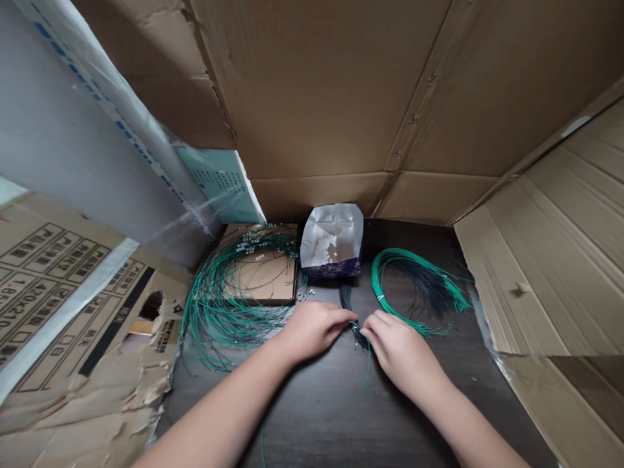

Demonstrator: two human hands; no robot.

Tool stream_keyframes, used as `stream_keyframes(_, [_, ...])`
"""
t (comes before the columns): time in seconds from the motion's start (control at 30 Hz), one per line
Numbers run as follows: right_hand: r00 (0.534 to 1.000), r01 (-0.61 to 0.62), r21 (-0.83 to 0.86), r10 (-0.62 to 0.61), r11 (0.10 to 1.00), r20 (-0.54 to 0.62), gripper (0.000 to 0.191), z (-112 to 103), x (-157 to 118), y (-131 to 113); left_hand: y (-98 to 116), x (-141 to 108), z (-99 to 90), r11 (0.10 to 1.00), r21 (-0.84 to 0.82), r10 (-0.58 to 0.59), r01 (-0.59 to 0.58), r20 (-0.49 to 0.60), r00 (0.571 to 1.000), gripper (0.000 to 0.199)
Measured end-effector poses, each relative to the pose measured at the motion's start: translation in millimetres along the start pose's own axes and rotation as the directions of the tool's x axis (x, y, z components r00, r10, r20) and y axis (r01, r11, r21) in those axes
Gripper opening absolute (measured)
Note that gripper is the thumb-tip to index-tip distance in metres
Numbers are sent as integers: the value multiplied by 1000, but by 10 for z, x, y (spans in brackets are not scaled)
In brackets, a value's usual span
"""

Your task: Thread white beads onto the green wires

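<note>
In the middle of the dark table, my left hand [314, 328] and my right hand [392, 341] are close together, fingertips pinched. A thin green wire [368, 367] runs between the fingertips and trails down toward me. Just beneath them lies a bundle of black wires [346, 297] with its ends showing between my hands. Beyond them stands an open silvery bag [333, 221] with small white connectors [325, 250] inside. A few loose white pieces [306, 295] rest beside my left hand. What exactly sits at the fingertips is too small to make out.
Left, green and black wires with white connectors [253, 244] spread over a brown box [258, 276]. Right lies a tied coil of green and black wires [377, 279]. Cardboard walls [322, 97] enclose the dark table [312, 409] at the back and sides.
</note>
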State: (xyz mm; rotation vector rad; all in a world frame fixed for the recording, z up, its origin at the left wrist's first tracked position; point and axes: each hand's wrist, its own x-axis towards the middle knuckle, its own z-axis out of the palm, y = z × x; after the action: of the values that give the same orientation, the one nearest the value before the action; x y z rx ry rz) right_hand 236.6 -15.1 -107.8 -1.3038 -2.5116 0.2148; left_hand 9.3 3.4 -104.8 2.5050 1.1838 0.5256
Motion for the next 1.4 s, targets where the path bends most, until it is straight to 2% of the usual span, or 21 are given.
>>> stream_keyframes(0.17, [992, 82, -211, -100, 974, -77, 21, -61, -14, -31, -1, 6, 5, 1000, 1, -4, 4, -15, 1000, 27])
stream_keyframes(0.33, [998, 59, -155, -62, 986, -14, 18, -87, -12, -46, 2, 5, 6, 1000, 4, -7, 7, -5, 1000, 28])
stream_keyframes(0.43, [994, -10, -72, 18, 997, 109, 19, -170, -27, -65, 7, 2, 5, 1000, 7, -12, 12, -7, 1000, 28])
stream_keyframes(0.5, [968, -88, 15, 82, 996, 239, 21, -287, -56, -69, 9, 0, 6, 1000, 7, -13, 13, -14, 1000, 28])
stream_keyframes(0.6, [877, -216, 145, 127, 966, 464, 21, -508, -120, -41, 6, -2, 13, 1000, 3, -10, 10, -20, 1000, 28])
stream_keyframes(0.7, [811, -295, 157, 160, 943, 563, 20, -651, -168, 3, -3, -2, 25, 1000, 0, -8, 8, -28, 1000, 28])
stream_keyframes(0.77, [816, -313, 116, 204, 943, 541, 19, -648, -170, 15, -7, 0, 29, 1000, 2, -3, 3, -32, 999, 28])
stream_keyframes(0.83, [852, -295, 96, 217, 950, 476, 21, -577, -149, 7, -6, 2, 28, 1000, 4, -2, 2, -32, 999, 28])
stream_keyframes(0.93, [916, -221, 116, 165, 968, 366, 24, -439, -110, -21, 2, 3, 17, 1000, 4, -10, 11, -25, 1000, 28])
stream_keyframes(1.0, [931, -185, 140, 128, 973, 341, 26, -409, -104, -37, 9, 4, 9, 1000, 2, -17, 17, -15, 1000, 28])
stream_keyframes(1.07, [921, -181, 190, 98, 965, 377, 27, -469, -126, -48, 16, 5, 2, 1000, 0, -22, 22, -4, 1000, 29])
stream_keyframes(1.17, [878, -194, 308, 25, 931, 478, 25, -685, -201, -65, 23, 4, -1, 1000, 1, -31, 31, 4, 1000, 28])
stream_keyframes(1.27, [861, -189, 352, -18, 917, 509, 22, -857, -277, -75, 25, 2, 2, 1000, 1, -27, 27, 15, 1000, 28])
stream_keyframes(1.4, [844, -223, 283, 39, 933, 535, 22, -773, -295, -13, 24, 1, 5, 999, 12, -30, 29, 19, 999, 28])
